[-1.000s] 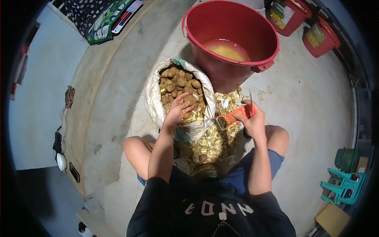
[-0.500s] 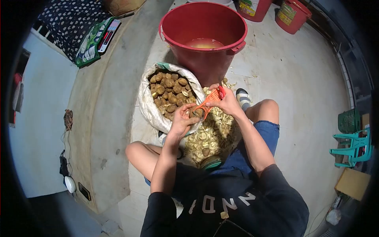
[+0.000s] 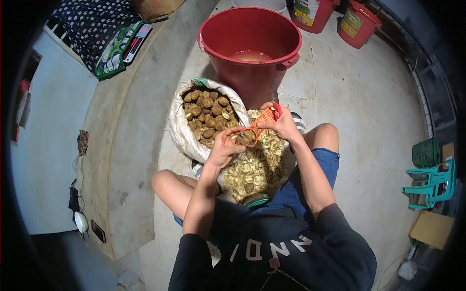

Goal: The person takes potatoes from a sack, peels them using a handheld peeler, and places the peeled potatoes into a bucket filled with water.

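Observation:
My left hand (image 3: 226, 147) is closed round a brown potato (image 3: 245, 138) with its skin on. My right hand (image 3: 284, 125) grips an orange peeler (image 3: 262, 120) with a slotted body, and its front end lies against the potato. Something red (image 3: 277, 111) also shows at the right hand's fingers. Below both hands spreads a heap of pale peelings (image 3: 252, 167), with one brown potato (image 3: 249, 187) resting on it. Left of the hands stands an open white sack (image 3: 180, 133) full of unpeeled potatoes (image 3: 209, 112).
A big red tub (image 3: 247, 80) with some liquid in it stands just beyond the sack. Further back are red buckets (image 3: 357, 24). A concrete ledge (image 3: 141, 121) runs along the left, holding a scale (image 3: 137, 43). Teal plastic stools (image 3: 432, 182) stand at the right.
The peeler and potato stay together between my hands, with the peeler's front end shifted slightly over the potato. The whole view has moved a little.

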The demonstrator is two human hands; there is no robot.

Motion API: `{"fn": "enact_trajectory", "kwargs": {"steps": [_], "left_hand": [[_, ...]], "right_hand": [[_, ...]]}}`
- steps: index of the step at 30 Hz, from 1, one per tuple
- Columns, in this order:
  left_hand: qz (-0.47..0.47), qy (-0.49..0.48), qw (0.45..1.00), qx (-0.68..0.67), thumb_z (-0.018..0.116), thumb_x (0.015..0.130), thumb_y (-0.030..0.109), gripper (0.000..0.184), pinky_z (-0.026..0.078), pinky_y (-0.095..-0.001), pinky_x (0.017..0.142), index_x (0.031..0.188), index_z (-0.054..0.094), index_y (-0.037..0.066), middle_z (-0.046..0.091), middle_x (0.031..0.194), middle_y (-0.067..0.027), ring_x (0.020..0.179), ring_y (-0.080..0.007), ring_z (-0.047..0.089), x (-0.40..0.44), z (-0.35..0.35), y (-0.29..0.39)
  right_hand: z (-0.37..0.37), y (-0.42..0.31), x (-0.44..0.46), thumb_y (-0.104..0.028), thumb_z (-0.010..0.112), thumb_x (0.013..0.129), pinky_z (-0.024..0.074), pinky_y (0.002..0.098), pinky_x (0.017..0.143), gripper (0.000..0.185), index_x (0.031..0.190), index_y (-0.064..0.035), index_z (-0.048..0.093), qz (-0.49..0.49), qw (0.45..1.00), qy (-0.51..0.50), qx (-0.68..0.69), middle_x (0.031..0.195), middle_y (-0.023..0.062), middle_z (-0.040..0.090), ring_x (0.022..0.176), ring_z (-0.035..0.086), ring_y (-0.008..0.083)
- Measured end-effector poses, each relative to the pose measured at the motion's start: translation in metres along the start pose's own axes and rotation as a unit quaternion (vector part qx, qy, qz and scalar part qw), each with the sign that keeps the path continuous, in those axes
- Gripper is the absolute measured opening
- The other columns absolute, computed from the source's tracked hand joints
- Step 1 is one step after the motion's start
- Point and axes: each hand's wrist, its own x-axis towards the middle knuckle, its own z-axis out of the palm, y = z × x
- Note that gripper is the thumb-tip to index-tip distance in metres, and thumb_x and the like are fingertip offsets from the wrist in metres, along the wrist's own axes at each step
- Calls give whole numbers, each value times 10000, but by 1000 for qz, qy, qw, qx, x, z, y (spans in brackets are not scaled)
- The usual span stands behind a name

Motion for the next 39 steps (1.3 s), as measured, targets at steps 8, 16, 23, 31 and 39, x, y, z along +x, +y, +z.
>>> {"fn": "enact_trajectory", "kwargs": {"steps": [8,16,23,31,39], "left_hand": [[5,7,998,67,800,635,-72,643,504,-330,939,1210,515,-30,607,1137,-97,1039,-185,621,-5,6,-2],[8,30,998,-50,771,678,-19,606,494,-316,941,1221,501,-5,595,1141,-87,1031,-182,608,4,-8,-17],[3,50,993,-108,815,715,101,638,469,-323,986,1259,498,-1,602,1146,-83,1047,-198,610,0,8,-17],[28,34,997,-70,762,729,-21,593,481,-329,983,1251,481,-24,573,1145,-95,1064,-192,589,1,-3,-26],[29,66,993,-96,754,759,18,536,449,-346,1017,1226,494,-33,599,1151,-104,1105,-219,586,2,-2,-22]], "right_hand": [[-10,16,5,-39,861,674,487,250,724,451,1029,-34,581,-24,999,-20,-22,879,-5,619,804,577,81],[-9,11,14,-5,841,676,513,255,744,427,1011,0,577,-31,999,30,-24,882,32,633,813,614,103],[-7,9,6,-35,844,692,519,260,722,414,1006,10,578,-87,991,15,-97,863,44,655,787,623,107],[-7,16,5,-60,861,677,512,266,713,428,1001,-7,587,-78,994,26,-67,871,33,652,788,621,116],[-10,18,12,-43,869,656,519,258,738,472,1021,-2,573,-2,997,72,-5,883,41,655,798,625,108]]}}
